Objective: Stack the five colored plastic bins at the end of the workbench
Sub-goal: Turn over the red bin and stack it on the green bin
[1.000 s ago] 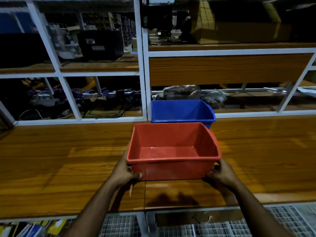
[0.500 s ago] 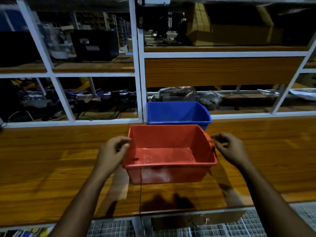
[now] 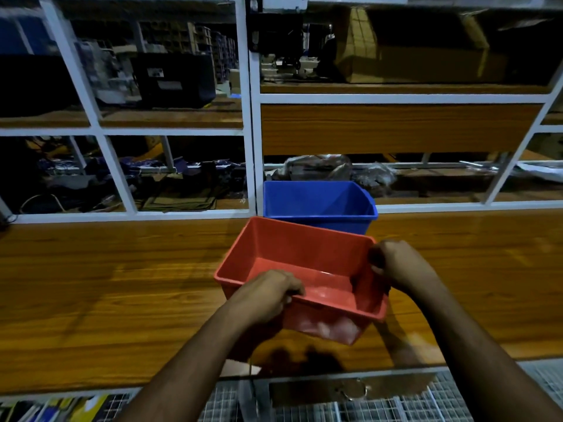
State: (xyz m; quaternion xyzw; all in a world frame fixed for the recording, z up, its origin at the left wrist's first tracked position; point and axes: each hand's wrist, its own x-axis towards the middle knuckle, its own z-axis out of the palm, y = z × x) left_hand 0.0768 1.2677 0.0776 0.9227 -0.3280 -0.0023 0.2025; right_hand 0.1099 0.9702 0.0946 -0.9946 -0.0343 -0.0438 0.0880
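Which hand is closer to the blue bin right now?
Right. The right hand grips the red bin's far right rim, just short of the blue bin; the left hand grips the near rim, farther back.

You see a glossy red plastic bin (image 3: 304, 263), a smooth blue plastic bin (image 3: 316, 202), and a polished wood-grain bench (image 3: 106, 284) at centre frame.

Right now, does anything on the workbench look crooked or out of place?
Only the red bin: both hands grip its rim and it sits turned at an angle, not square with the blue bin behind it.
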